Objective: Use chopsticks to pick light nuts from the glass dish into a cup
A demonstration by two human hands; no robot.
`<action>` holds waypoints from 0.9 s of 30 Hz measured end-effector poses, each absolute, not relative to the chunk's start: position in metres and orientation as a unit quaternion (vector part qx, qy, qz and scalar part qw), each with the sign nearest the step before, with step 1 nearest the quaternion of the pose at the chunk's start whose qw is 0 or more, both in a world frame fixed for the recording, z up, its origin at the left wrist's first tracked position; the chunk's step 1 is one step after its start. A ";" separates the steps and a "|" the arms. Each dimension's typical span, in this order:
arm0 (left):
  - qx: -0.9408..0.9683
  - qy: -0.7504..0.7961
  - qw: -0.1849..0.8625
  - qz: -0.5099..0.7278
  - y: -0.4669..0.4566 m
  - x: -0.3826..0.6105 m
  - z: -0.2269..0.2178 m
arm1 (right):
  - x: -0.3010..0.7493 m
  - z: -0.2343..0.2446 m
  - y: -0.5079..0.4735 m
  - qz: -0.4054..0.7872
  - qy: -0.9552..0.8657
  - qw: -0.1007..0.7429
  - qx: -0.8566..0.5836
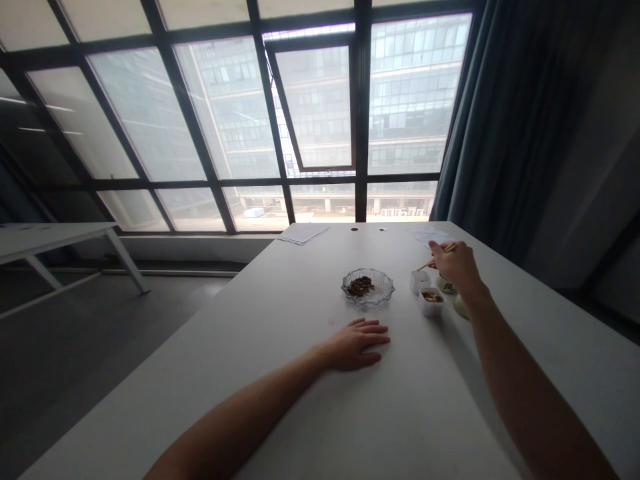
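Note:
My left hand [356, 343] lies flat on the white table [310, 400], fingers stretched out, holding nothing, just in front of a clear glass dish [369, 287] with dark brown bits in it. My right hand [454, 264] is closed on a pair of wooden chopsticks [434, 259] whose tips point left and down over a small white square cup [419, 281]. A second white square cup [431, 301] with brownish contents stands nearer me. Two small pale round pieces [461, 306] sit partly hidden under my right hand and wrist.
Sheets of paper [303, 233] lie at the table's far edge, more paper [431, 235] at the far right. A large window fills the back, a dark curtain [500, 120] hangs at right. Another white table [50, 238] stands at left across open floor.

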State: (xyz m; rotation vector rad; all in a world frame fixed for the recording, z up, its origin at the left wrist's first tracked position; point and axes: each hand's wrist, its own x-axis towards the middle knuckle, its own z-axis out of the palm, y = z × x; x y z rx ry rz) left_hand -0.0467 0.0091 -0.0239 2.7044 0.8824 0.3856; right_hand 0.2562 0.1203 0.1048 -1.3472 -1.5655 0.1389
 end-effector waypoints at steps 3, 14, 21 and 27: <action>0.934 0.304 0.136 0.132 0.010 -0.046 -0.024 | 0.252 0.106 0.119 0.062 -0.631 0.515 -0.577; 0.933 0.304 0.135 0.135 0.008 -0.047 -0.022 | 0.198 0.074 0.120 0.334 -0.709 0.472 -0.404; 0.935 0.302 0.131 0.136 0.006 -0.046 -0.019 | 0.181 0.050 0.127 0.359 -0.716 0.452 -0.392; 0.935 0.297 0.130 0.142 0.007 -0.048 -0.021 | 0.176 0.037 0.131 0.304 -0.722 0.462 -0.417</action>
